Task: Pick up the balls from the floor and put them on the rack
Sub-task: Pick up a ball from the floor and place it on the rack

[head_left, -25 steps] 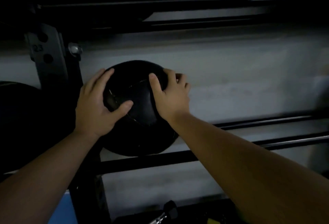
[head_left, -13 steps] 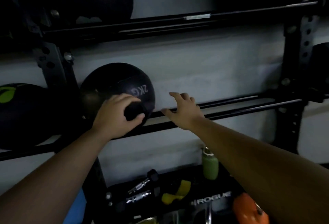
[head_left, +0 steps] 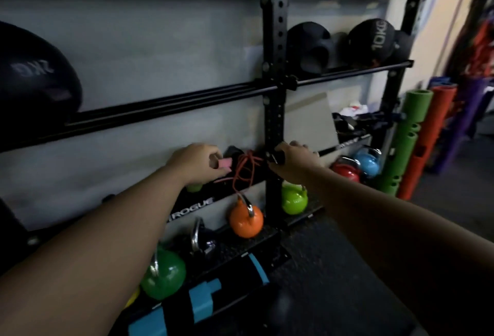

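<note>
The black 2KG ball [head_left: 40, 73] rests on the black rack's middle rails [head_left: 171, 103] at the far left, and neither hand touches it. My left hand [head_left: 197, 164] hovers loosely curled, with nothing in it, in front of the lower shelf beside a pink item and a red cord [head_left: 246, 167]. My right hand [head_left: 294, 162] is also free, in front of the rack's upright post [head_left: 276, 68]. Further right on the same rails sit a 10KG ball [head_left: 371, 41] and a black ball with grip holes [head_left: 307, 47]. At the bottom centre there is a dim round shape [head_left: 280, 309] on the floor.
Kettlebells stand along the rack's base: green [head_left: 163, 274], orange [head_left: 244, 222], lime [head_left: 294, 199], red [head_left: 344, 171] and blue [head_left: 367, 162]. A blue-and-black rolled mat [head_left: 203, 298] lies in front. Green [head_left: 406, 138] and orange foam tubes stand at the right.
Both hands have let go of the 2KG ball, which stays on the rails. My view has swung right and down, and my hands have dropped to the lower shelf.
</note>
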`<state>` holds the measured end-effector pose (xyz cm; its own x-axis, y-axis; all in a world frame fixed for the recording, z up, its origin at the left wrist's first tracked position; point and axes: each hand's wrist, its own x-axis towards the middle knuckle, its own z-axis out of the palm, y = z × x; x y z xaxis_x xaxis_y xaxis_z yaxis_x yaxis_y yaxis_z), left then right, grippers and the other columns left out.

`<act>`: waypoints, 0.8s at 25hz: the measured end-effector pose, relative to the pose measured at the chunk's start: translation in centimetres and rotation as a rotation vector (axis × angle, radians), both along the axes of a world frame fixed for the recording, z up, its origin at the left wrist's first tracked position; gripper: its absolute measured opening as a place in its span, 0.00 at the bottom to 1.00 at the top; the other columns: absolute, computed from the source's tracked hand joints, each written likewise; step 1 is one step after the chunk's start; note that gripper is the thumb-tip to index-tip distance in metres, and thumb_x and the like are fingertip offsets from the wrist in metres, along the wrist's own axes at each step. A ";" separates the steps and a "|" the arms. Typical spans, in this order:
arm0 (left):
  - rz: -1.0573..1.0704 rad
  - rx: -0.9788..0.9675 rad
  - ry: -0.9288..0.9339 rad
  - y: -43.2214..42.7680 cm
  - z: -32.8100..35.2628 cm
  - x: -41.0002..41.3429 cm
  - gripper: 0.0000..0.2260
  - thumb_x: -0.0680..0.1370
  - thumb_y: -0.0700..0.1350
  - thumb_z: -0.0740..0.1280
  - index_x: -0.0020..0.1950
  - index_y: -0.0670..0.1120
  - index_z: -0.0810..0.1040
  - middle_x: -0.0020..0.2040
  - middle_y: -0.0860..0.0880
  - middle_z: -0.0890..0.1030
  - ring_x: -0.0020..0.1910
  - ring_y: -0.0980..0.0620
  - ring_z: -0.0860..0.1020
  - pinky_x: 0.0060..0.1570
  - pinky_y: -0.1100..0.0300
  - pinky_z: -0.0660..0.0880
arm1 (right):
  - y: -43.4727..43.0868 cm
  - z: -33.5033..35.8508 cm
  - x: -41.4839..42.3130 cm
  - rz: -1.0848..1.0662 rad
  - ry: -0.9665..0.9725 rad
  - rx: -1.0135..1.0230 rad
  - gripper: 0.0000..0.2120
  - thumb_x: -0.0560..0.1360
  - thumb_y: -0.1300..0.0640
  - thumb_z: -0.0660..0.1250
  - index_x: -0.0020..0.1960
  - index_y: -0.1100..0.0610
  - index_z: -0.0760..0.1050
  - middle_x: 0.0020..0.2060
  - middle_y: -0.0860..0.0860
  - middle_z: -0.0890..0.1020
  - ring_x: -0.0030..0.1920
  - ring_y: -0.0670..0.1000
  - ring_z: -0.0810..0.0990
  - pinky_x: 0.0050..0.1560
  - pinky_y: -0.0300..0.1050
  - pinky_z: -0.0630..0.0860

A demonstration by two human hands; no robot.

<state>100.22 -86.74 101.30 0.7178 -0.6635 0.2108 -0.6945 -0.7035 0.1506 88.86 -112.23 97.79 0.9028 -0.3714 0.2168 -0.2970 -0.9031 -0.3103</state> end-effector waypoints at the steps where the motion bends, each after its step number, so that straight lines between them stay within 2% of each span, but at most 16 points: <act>1: -0.017 -0.004 0.023 -1.7 -1.0 -1.3 0.20 0.74 0.65 0.75 0.59 0.54 0.83 0.61 0.49 0.85 0.59 0.45 0.82 0.50 0.56 0.73 | -1.3 -0.9 -1.8 -0.019 0.015 0.000 0.27 0.75 0.37 0.69 0.70 0.47 0.73 0.64 0.56 0.76 0.66 0.64 0.74 0.64 0.60 0.72; 3: -0.049 -0.014 0.072 -4.1 -2.4 -3.0 0.20 0.74 0.63 0.76 0.60 0.53 0.84 0.61 0.48 0.85 0.60 0.46 0.82 0.52 0.56 0.75 | -3.1 -2.2 -4.4 -0.036 0.038 -0.009 0.27 0.75 0.37 0.69 0.70 0.46 0.73 0.65 0.56 0.76 0.67 0.63 0.73 0.65 0.61 0.71; 6: -0.084 0.022 0.098 -6.9 -3.6 -4.8 0.21 0.74 0.64 0.75 0.61 0.54 0.83 0.62 0.49 0.85 0.63 0.46 0.82 0.60 0.51 0.78 | -5.6 -3.4 -7.5 -0.073 0.045 0.000 0.27 0.75 0.37 0.69 0.71 0.45 0.72 0.68 0.56 0.76 0.69 0.63 0.73 0.65 0.61 0.69; 10: -0.084 0.064 0.095 -9.0 -4.5 -6.0 0.22 0.74 0.65 0.74 0.63 0.55 0.82 0.63 0.52 0.85 0.62 0.47 0.82 0.58 0.53 0.76 | -7.6 -4.6 -9.6 -0.104 0.064 0.002 0.29 0.75 0.35 0.67 0.72 0.46 0.71 0.68 0.57 0.76 0.69 0.63 0.73 0.65 0.60 0.69; 13: -0.093 0.080 0.125 -9.5 -5.8 -6.1 0.22 0.75 0.65 0.73 0.64 0.55 0.81 0.62 0.53 0.83 0.59 0.48 0.81 0.59 0.50 0.78 | -8.2 -5.8 -9.8 -0.104 0.073 0.018 0.30 0.75 0.34 0.67 0.72 0.47 0.71 0.68 0.57 0.76 0.69 0.63 0.73 0.66 0.61 0.70; 17: -0.089 0.104 0.218 -9.6 -9.6 -5.1 0.23 0.74 0.65 0.74 0.63 0.53 0.82 0.61 0.53 0.83 0.60 0.49 0.81 0.60 0.50 0.79 | -8.2 -9.2 -8.6 -0.092 0.129 0.042 0.29 0.76 0.37 0.68 0.74 0.47 0.70 0.68 0.56 0.76 0.68 0.63 0.73 0.64 0.60 0.69; 20: -0.074 0.141 0.269 -9.5 -12.6 -3.2 0.23 0.74 0.67 0.74 0.63 0.56 0.82 0.64 0.52 0.82 0.61 0.48 0.80 0.58 0.49 0.79 | -7.9 -12.2 -6.7 -0.063 0.186 0.077 0.31 0.76 0.37 0.67 0.75 0.46 0.67 0.70 0.57 0.74 0.69 0.64 0.71 0.65 0.62 0.68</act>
<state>96.99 -96.28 88.70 0.6843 -0.7250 -0.0781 -0.6928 -0.6798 0.2406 82.17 -120.14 85.58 0.8991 -0.4375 0.0177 -0.4107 -0.8566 -0.3125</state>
